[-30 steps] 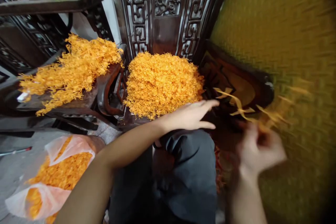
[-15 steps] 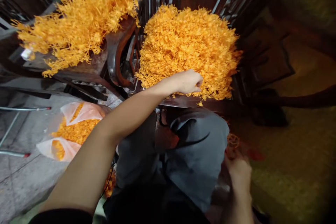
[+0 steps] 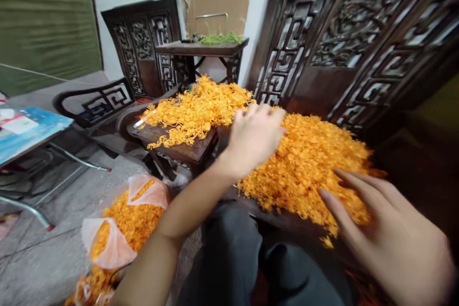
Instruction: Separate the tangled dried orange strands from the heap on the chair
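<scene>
Left hand: the bare left hand (image 3: 256,138) is over the near-left edge of the pile, fingers loosely bent; from here I can't tell if it grips anything.
Right hand: the blurred right hand (image 3: 394,241) has thumb and fingers spread apart at the pile's right end; contact is unclear.
Pile: a broad mound of curly, bright orange strips (image 3: 304,162), on the seat of a dark carved wooden chair (image 3: 322,88).
Left of it: a looser orange heap (image 3: 206,107) on a dark brown wooden surface (image 3: 201,149).
Floor: a translucent pinkish plastic bag (image 3: 118,248) of orange pieces, on grey paving (image 3: 53,253).
Further off: a blue-topped metal-legged table (image 3: 46,126).
</scene>
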Demonstrator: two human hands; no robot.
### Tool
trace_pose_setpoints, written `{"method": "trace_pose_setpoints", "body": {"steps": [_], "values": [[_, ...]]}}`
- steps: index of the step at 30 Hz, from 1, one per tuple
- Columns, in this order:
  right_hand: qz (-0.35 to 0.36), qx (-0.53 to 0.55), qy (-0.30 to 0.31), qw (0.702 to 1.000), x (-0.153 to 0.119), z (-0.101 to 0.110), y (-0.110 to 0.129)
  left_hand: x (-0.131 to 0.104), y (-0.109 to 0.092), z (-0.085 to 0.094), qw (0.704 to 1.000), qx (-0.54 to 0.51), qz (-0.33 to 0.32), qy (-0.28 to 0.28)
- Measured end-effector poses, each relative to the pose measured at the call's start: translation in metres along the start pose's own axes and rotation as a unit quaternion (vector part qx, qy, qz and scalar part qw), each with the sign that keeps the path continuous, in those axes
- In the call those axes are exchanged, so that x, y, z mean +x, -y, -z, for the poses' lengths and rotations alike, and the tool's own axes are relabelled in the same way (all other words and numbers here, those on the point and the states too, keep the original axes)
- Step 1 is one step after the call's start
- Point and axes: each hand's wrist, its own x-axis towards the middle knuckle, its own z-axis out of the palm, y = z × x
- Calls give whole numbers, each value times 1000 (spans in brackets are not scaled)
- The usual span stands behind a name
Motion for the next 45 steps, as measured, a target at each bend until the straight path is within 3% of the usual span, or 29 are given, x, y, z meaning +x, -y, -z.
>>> {"method": "trace_pose_setpoints", "body": {"steps": [3, 6, 10, 13, 15, 17, 20, 25, 30, 34, 39, 45], "values": [[157, 12, 11, 987, 84, -19, 57, -8, 65, 16, 986, 99, 135, -6], [210, -5, 98, 973, 155, -61, 97, -24, 122, 8, 968, 145, 196, 55], [150, -18, 137, 979, 216, -131, 127, -34, 167, -29, 975, 70, 203, 57], [67, 22, 162, 984, 228, -166, 136, -26, 184, -56, 983, -14, 185, 18], [37, 77, 153, 984, 228, -173, 137, -17, 193, -65, 987, -33, 156, -15], [48, 141, 127, 981, 229, -169, 137, -8, 201, -69, 989, -70, 128, -31], [81, 235, 65, 967, 235, -149, 135, 0, 212, -70, 983, -135, 124, 1], [57, 302, -59, 950, 245, -122, 127, -3, 219, -72, 983, -39, 160, 80], [-25, 370, -211, 905, 258, -133, 116, -8, 212, -74, 976, 33, 185, 114], [-54, 387, -283, 876, 264, -144, 119, -2, 206, -76, 963, 66, 213, 148], [-70, 375, -302, 874, 248, -126, 128, 7, 200, -74, 954, 82, 233, 171], [53, 364, -191, 910, 229, -82, 100, 1, 183, -69, 951, 87, 247, 163]]}}
